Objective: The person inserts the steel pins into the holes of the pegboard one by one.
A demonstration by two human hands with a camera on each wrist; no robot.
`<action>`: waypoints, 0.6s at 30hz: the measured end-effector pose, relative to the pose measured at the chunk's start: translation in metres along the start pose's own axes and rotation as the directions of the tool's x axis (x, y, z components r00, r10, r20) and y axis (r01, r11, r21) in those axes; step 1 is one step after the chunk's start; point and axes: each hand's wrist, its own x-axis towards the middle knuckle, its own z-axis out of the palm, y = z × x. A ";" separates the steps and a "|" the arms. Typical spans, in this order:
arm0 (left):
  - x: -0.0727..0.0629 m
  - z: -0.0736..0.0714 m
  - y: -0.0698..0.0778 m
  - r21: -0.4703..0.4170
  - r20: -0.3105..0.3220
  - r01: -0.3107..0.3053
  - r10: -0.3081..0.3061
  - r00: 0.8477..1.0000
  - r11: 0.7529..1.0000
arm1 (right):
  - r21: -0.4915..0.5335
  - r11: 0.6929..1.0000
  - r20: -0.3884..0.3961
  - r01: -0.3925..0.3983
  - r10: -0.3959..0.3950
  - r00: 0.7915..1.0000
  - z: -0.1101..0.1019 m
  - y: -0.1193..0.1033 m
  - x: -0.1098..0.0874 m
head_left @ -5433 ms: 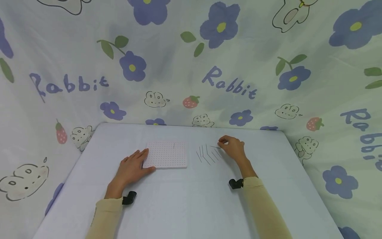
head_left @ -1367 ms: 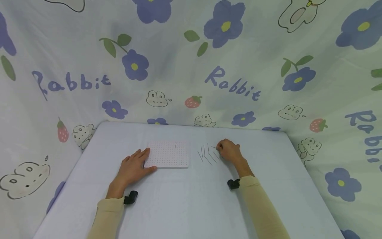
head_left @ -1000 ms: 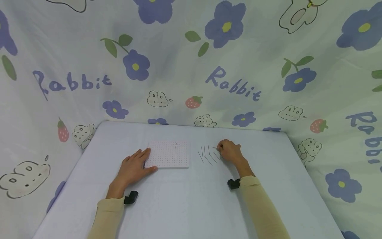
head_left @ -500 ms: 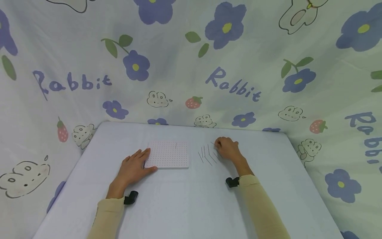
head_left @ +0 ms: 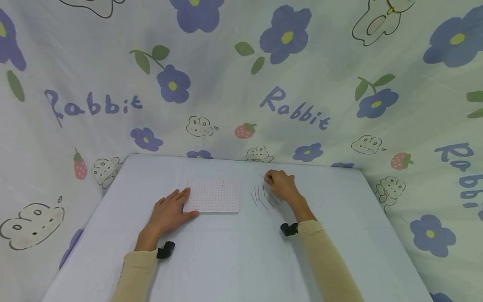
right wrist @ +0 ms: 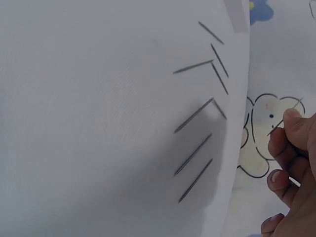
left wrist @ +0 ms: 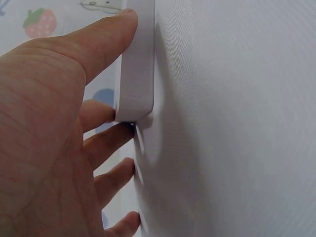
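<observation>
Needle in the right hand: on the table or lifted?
Lifted: in the right wrist view, the right hand pinches the needle, which shows against the printed cloth, not the table.

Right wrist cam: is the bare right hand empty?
No, the bare right hand pinches a thin, straight, dark grey needle-like rod, both ends showing.

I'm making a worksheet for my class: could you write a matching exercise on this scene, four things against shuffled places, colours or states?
1. left hand
2. right hand
3. loose needles
4. sleeves

A. lying on the white table
B. beige
C. pinching one needle
D. touching the dotted board

Pairs: 1-D, 2-C, 3-A, 4-B
</observation>
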 end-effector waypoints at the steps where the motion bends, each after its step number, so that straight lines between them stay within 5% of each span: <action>1: 0.000 0.000 0.000 0.001 0.000 0.000 0.000 1.000 1.000 | 0.006 1.000 0.000 0.002 -0.002 1.000 0.000 -0.002 0.000; 18: -0.001 0.000 0.001 -0.008 -0.003 0.004 -0.004 1.000 1.000 | 0.095 0.992 -0.021 0.077 -0.075 0.997 0.001 -0.032 0.006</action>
